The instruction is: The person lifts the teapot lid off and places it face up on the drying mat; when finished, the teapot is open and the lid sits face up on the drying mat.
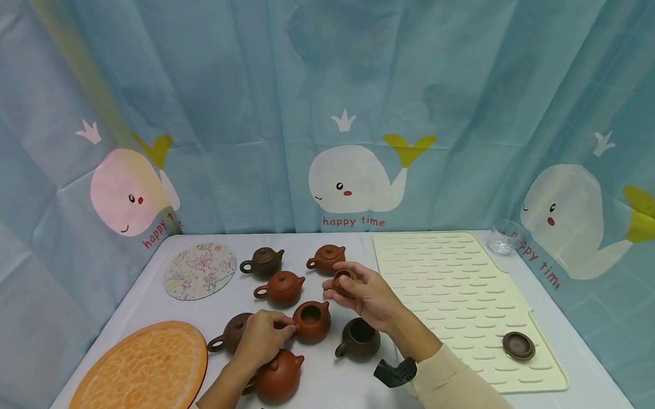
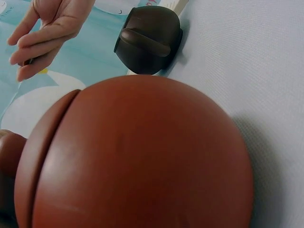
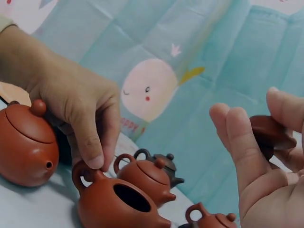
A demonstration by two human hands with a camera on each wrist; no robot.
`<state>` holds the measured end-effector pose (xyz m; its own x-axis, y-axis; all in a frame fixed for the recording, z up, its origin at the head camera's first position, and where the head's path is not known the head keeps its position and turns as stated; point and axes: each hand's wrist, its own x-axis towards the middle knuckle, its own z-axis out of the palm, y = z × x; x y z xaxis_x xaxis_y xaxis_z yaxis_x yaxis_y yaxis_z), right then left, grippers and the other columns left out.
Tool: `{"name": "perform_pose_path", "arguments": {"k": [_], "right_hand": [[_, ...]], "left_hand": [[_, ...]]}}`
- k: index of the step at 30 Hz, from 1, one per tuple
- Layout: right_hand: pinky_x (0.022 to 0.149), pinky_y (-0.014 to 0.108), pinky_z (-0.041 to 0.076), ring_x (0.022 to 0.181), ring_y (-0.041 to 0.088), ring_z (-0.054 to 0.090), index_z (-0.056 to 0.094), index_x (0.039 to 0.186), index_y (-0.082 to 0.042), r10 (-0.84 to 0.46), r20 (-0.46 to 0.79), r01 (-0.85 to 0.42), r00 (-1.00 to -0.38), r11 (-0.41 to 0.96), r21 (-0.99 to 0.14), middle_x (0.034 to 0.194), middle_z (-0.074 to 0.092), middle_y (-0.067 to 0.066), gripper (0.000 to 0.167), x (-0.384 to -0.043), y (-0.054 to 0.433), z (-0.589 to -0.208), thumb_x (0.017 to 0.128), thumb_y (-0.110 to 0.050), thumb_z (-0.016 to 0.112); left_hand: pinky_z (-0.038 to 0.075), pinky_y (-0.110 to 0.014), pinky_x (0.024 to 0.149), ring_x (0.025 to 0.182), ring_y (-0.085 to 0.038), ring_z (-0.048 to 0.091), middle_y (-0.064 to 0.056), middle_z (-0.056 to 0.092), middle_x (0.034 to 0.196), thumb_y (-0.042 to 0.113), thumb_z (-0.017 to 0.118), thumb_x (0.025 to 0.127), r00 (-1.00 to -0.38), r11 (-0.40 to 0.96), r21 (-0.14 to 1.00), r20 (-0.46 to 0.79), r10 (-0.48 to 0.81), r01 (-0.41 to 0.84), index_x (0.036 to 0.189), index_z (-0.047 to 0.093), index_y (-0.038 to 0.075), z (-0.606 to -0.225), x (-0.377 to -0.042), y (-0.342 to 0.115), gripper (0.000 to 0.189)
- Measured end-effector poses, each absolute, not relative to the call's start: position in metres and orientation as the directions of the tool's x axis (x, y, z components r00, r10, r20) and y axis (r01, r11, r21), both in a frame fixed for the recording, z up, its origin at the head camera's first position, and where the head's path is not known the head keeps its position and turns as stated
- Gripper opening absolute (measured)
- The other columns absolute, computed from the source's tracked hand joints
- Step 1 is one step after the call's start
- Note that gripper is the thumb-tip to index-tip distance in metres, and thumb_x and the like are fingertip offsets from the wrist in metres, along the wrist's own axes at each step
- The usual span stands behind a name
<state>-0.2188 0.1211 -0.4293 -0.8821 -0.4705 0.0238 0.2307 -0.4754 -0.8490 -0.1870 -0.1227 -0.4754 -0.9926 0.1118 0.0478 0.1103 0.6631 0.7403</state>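
Observation:
My left hand (image 1: 263, 340) pinches the handle of a reddish-brown teapot (image 1: 319, 333) that stands lidless, its round opening facing up. Thumb and fingertip meet on the handle (image 3: 80, 183) in the right wrist view. In my right hand (image 1: 374, 298) is a small reddish-brown lid (image 3: 270, 132), held between thumb and fingers above the table. To the right of the lidless teapot sits a dark brown teapot (image 1: 363, 349), also open at the top. A large red teapot (image 2: 142, 152) with its lid on fills the left wrist view, just below my left hand in the head view.
Dark teapots (image 1: 266, 262) and red teapots (image 1: 283, 288) with lids stand farther back. A dark lid (image 1: 518, 346) lies on a cream ridged mat (image 1: 443, 297) at right. At left are an orange round mat (image 1: 139, 381) and a floral disc (image 1: 200, 271). A glass (image 1: 504, 237) stands back right.

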Motion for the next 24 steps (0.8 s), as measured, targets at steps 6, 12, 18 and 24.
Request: {"name": "perform_pose_path", "arguments": {"k": [6,12,18,24], "right_hand": [[0.088,0.031,0.048,0.099,0.029,0.066,0.036,0.141,0.006,-0.436,0.028,0.181,-0.899,-0.430,-0.884,0.121,0.052,0.029,0.055,-0.215,0.134,-0.421,0.093,-0.001,0.062],[0.093,0.033,0.045,0.104,0.029,0.064,0.030,0.146,0.004,-0.431,0.024,0.129,-0.902,-0.322,-0.938,0.128,0.045,0.024,0.065,-0.211,0.147,-0.411,0.088,0.012,0.059],[0.094,0.035,0.045,0.103,0.028,0.064,0.031,0.146,0.005,-0.401,0.094,-0.010,-0.911,-0.207,-0.978,0.127,0.051,0.031,0.067,-0.208,0.160,-0.408,0.089,0.004,0.065],[0.084,0.036,0.051,0.105,0.042,0.060,0.046,0.138,0.001,-0.337,0.169,-0.158,-0.926,-0.061,-0.986,0.123,0.053,0.026,0.059,-0.201,0.172,-0.400,0.085,-0.003,0.072]], "left_hand": [[0.048,-0.040,0.077,0.079,-0.013,0.057,0.007,0.068,0.080,0.010,0.076,0.083,-0.993,0.666,0.739,0.045,0.107,0.105,0.086,0.078,0.012,-0.475,-0.187,-0.122,0.004],[0.049,-0.039,0.076,0.079,-0.013,0.058,0.007,0.068,0.081,0.008,0.075,0.083,-0.992,0.662,0.741,0.051,0.113,0.113,0.085,0.077,0.013,-0.476,-0.188,-0.122,0.006],[0.049,-0.039,0.076,0.079,-0.013,0.058,0.007,0.068,0.081,0.008,0.076,0.083,-0.993,0.661,0.742,0.051,0.110,0.111,0.085,0.077,0.014,-0.476,-0.188,-0.122,0.007],[0.048,-0.038,0.075,0.078,-0.013,0.056,0.007,0.068,0.082,0.009,0.076,0.083,-0.993,0.663,0.741,0.042,0.109,0.104,0.085,0.077,0.014,-0.476,-0.188,-0.122,0.006]]}}
